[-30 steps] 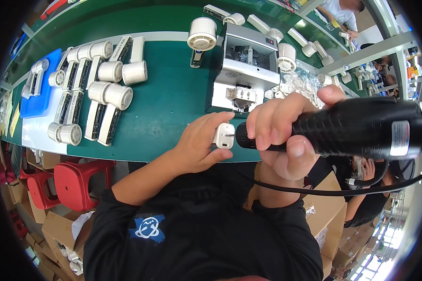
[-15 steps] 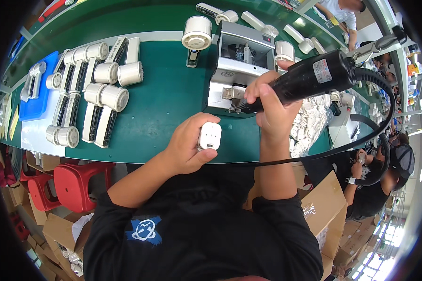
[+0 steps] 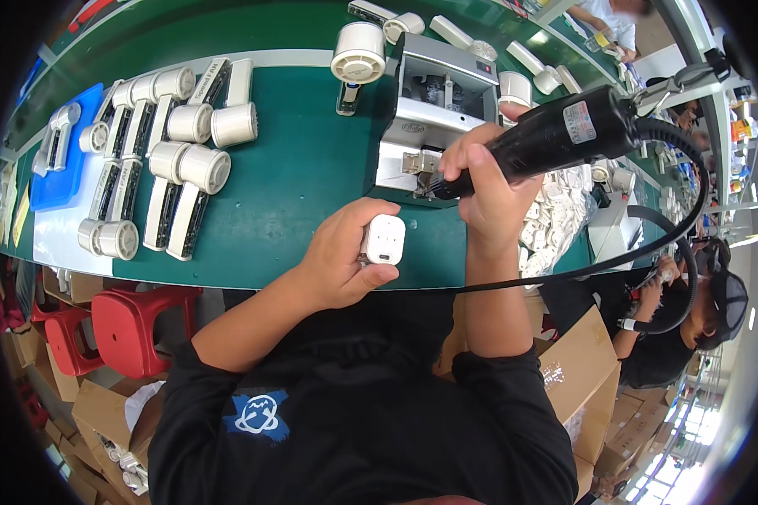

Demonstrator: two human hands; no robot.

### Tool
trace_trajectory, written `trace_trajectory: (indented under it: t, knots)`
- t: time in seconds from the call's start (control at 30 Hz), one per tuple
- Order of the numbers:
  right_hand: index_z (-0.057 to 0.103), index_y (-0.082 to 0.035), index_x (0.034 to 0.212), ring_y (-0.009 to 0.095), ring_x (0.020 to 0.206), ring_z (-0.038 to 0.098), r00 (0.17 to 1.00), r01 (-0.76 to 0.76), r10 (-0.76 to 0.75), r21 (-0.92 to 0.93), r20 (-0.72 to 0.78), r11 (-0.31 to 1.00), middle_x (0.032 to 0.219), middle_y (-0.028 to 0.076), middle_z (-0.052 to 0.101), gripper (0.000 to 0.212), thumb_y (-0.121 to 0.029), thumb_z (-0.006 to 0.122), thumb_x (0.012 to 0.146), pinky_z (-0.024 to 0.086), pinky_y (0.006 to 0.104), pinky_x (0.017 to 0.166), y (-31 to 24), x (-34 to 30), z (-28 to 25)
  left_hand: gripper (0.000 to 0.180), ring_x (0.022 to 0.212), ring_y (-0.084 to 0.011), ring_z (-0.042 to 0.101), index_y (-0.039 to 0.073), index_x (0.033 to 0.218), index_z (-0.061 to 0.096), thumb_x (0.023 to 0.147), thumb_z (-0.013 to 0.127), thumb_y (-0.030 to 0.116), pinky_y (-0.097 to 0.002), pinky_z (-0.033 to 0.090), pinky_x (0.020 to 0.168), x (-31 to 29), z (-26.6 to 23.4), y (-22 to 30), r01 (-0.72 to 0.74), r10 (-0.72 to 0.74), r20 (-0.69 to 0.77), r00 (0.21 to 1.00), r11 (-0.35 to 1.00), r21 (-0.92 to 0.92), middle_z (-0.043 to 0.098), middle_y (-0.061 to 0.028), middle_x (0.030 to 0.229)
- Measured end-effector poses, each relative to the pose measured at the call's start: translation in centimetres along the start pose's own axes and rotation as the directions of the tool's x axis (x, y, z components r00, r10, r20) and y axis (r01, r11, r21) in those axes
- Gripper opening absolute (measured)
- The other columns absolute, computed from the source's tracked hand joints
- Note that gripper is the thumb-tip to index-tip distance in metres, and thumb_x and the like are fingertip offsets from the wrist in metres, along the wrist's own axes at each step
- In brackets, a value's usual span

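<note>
My left hand is closed around a white handheld fan, its handle end facing up with a small port and tiny holes; the rest of the fan is hidden behind my fingers. In my right hand is a black electric screwdriver, gripped near its front and tilted down to the left. Its tip is at the front metal pick-up of a grey screw feeder, close enough that I cannot tell whether they touch. Another white fan stands just left of the feeder.
Several fans with exposed circuit boards lie in rows at left, beside a blue tray. A pile of white plastic parts lies to the right. The screwdriver's black cable arcs around my right forearm. Red stools stand below left.
My left hand and its fan have shifted slightly to the right and up. The screwdriver tip has stayed at the feeder, with its body almost unmoved.
</note>
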State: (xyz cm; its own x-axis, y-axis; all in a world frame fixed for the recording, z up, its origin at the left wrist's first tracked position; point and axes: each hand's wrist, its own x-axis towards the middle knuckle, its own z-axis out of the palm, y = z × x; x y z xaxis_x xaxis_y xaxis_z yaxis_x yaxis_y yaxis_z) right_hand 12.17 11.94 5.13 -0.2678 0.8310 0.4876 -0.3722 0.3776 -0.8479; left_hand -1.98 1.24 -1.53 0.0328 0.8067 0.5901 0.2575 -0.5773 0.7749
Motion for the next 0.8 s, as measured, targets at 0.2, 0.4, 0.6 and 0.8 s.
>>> trace_trajectory:
  t: [0.2, 0.4, 0.6, 0.8]
  knots:
    - [0.031, -0.003, 0.119, 0.018, 0.052, 0.049, 0.996, 0.084, -0.084, 0.005, 0.027, 0.996, 0.064, 0.01, 0.049, 0.047, -0.004, 0.056, 0.079, 0.045, 0.0338, 0.055, -0.7, 0.1, -0.4, 0.06, 0.074, -0.0268, 0.053, 0.001, 0.114, 0.041, 0.08, 0.058, 0.047, -0.0331, 0.043, 0.065, -0.3, -0.1, -0.3, -0.003, 0.003, -0.003, 1.0, 0.999, -0.055, 0.052, -0.0133, 0.09]
    - [0.032, -0.003, 0.116, 0.018, 0.051, 0.049, 0.999, 0.039, -0.038, -0.022, 0.034, 0.999, 0.063, 0.01, 0.049, 0.048, -0.004, 0.058, 0.077, 0.045, 0.0331, 0.054, 0.0, 0.4, -0.3, 0.06, 0.072, -0.0257, 0.052, 0.001, 0.114, 0.042, 0.08, 0.058, 0.047, -0.032, 0.043, 0.063, -0.5, 0.1, -0.4, 0.012, -0.014, -0.027, 1.0, 0.996, -0.088, 0.052, -0.0129, 0.089]
    - [0.033, -0.003, 0.117, 0.018, 0.049, 0.049, 0.996, -0.088, 0.088, 0.018, -0.007, 0.996, 0.06, 0.008, 0.047, 0.051, -0.008, 0.062, 0.075, 0.045, 0.0327, 0.052, -0.6, -1.2, -0.2, 0.061, 0.075, -0.0262, 0.054, 0.001, 0.115, 0.042, 0.079, 0.059, 0.047, -0.0331, 0.044, 0.066, -0.3, 0.1, -0.2, 0.016, -0.017, -0.013, 1.0, 0.998, -0.059, 0.053, -0.0128, 0.091]
    - [0.023, -0.01, 0.133, 0.015, 0.052, 0.048, 0.951, 0.189, -0.23, 0.2, 0.206, 0.961, 0.066, 0.003, 0.045, 0.059, -0.027, 0.055, 0.086, 0.044, 0.0321, 0.052, -7.2, -0.1, 2.5, 0.06, 0.079, -0.0304, 0.054, 0.002, 0.114, 0.043, 0.078, 0.06, 0.046, -0.035, 0.044, 0.07, 0.2, -0.1, 0.0, -0.005, 0.004, 0.038, 0.999, 0.999, 0.034, 0.053, -0.0138, 0.092]
